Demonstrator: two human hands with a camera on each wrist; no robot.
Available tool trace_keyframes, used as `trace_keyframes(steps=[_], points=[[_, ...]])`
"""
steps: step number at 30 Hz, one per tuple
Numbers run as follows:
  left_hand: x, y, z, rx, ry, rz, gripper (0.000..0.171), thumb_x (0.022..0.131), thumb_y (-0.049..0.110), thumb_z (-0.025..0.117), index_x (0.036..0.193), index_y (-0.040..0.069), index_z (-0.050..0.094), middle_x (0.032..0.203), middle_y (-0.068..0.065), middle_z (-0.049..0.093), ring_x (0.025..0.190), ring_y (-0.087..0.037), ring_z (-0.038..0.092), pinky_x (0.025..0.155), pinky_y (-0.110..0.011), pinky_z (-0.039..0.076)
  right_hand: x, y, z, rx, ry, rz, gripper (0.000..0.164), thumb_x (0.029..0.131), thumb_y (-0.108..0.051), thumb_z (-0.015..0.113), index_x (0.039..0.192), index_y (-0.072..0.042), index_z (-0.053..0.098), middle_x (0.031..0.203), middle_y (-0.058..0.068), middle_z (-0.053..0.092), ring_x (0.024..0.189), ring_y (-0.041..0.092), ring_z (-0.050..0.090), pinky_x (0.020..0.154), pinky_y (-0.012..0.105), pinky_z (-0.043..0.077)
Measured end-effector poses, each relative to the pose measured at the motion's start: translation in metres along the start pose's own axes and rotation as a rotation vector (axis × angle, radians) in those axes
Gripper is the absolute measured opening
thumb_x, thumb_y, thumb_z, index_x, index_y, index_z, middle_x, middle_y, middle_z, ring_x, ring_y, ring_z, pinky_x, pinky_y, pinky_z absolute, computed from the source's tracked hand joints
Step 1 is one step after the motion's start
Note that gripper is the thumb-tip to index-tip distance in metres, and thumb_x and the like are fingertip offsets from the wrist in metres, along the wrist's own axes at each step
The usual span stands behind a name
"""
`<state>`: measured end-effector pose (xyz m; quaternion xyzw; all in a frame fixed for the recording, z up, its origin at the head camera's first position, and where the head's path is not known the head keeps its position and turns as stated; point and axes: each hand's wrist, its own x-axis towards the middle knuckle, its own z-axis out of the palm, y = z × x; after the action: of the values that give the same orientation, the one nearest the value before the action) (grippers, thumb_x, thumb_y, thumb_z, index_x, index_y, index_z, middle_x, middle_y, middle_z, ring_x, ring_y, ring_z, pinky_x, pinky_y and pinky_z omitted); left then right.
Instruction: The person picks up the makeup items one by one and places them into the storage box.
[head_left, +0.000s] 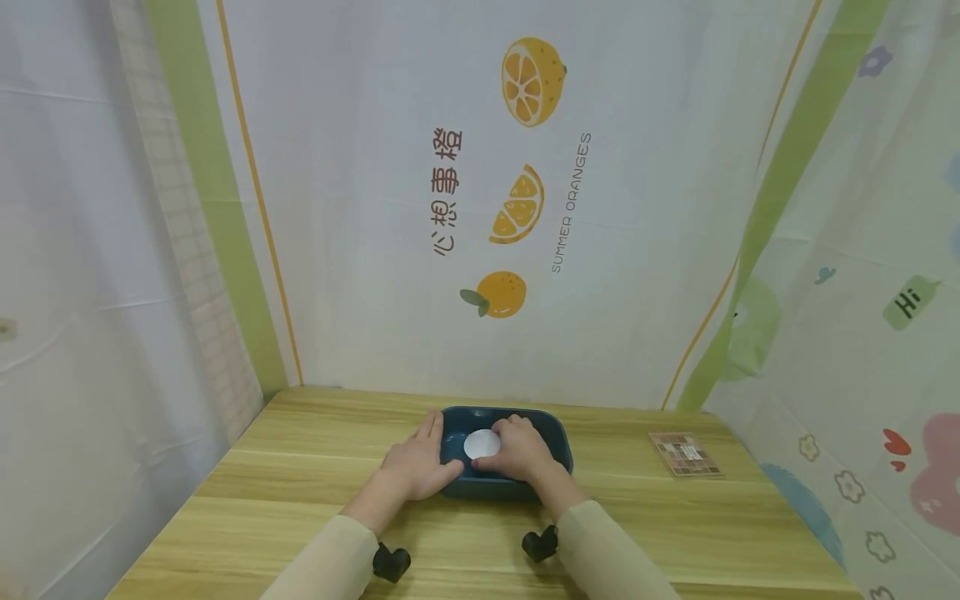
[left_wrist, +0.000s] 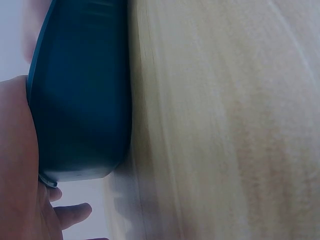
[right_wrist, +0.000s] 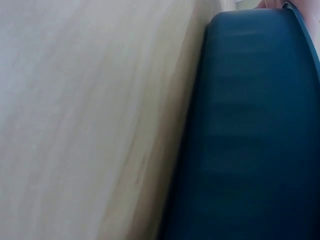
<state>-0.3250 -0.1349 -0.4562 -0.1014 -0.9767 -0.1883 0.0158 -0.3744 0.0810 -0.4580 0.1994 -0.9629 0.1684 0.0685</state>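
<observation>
At lower centre, the left hand (head_left: 418, 467) lays straight fingers along a blue basin (head_left: 491, 489), at its left end; inside, the right hand (head_left: 522, 450) seems to pinch a white disc (head_left: 481, 443), fingertips partly hidden. The basin's wall hides the disc from both wrist views. A patterned case (head_left: 684, 454) lies lower right, before a printed curtain (head_left: 375, 250).

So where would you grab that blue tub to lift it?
Probably take the blue tub by the rim at its two short ends, coming from left and right: it is longer across than front to back, sits upright on the table, and its rim has a lip. The left hand is at one end; the right hand pinches the white round object.
</observation>
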Motion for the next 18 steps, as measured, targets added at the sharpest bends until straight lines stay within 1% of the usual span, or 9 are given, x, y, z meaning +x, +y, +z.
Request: trace_keyframes(steps=[3,4,7,10,12,18], points=[[-0.0003,0.0001,-0.0003,0.001,0.005,0.003,0.1,0.098,0.052,0.06,0.172,-0.006,0.025,0.181,-0.023,0.024,0.156,-0.045,0.049,0.109,-0.071,0.051,0.001,0.0001,0.0009,-0.008,-0.021,0.003,0.071,0.081,-0.052,0.09,0.126,0.002,0.076,0.113,0.014,0.071,0.099,0.027,0.059,0.086,0.045,0.056],[-0.0002,0.0001,-0.0002,0.003,0.006,0.004,0.1,0.098,0.052,0.06,0.172,-0.006,0.025,0.182,-0.023,0.024,0.156,-0.045,0.049,0.108,-0.071,0.052,0.0021,0.0029,0.0045,-0.019,-0.018,-0.003,0.071,0.083,-0.054,0.088,0.127,0.001,0.076,0.113,0.014,0.07,0.099,0.027,0.059,0.083,0.044,0.056],[0.0003,-0.0005,0.0002,0.011,0.012,0.007,0.101,0.096,0.053,0.059,0.171,-0.007,0.026,0.181,-0.023,0.025,0.156,-0.045,0.049,0.106,-0.07,0.053,0.0024,0.0025,0.0047,-0.025,-0.035,0.01,0.071,0.082,-0.055,0.088,0.127,-0.001,0.077,0.114,0.013,0.07,0.098,0.026,0.059,0.081,0.045,0.056],[0.0009,-0.0011,0.0011,0.008,0.012,0.004,0.101,0.097,0.053,0.059,0.172,-0.006,0.025,0.182,-0.022,0.024,0.156,-0.045,0.049,0.106,-0.069,0.053,0.0036,0.0028,0.006,-0.026,-0.046,0.021,0.073,0.082,-0.056,0.089,0.128,-0.002,0.077,0.117,0.014,0.071,0.101,0.027,0.061,0.084,0.047,0.058],[0.001,-0.0013,0.0014,0.004,0.012,0.004,0.101,0.097,0.052,0.06,0.172,-0.006,0.025,0.182,-0.022,0.025,0.155,-0.045,0.05,0.107,-0.07,0.052,0.0035,0.0007,0.0037,-0.023,-0.063,0.031,0.073,0.081,-0.054,0.091,0.129,-0.001,0.077,0.119,0.014,0.072,0.104,0.029,0.062,0.09,0.05,0.058],[0.0017,-0.0016,0.0016,0.002,0.005,0.0,0.1,0.099,0.051,0.06,0.172,-0.006,0.024,0.182,-0.022,0.024,0.155,-0.046,0.05,0.11,-0.072,0.05,0.0045,0.0023,0.0041,-0.037,-0.075,0.025,0.073,0.081,-0.056,0.091,0.13,-0.003,0.078,0.123,0.014,0.075,0.11,0.03,0.066,0.097,0.051,0.057]])
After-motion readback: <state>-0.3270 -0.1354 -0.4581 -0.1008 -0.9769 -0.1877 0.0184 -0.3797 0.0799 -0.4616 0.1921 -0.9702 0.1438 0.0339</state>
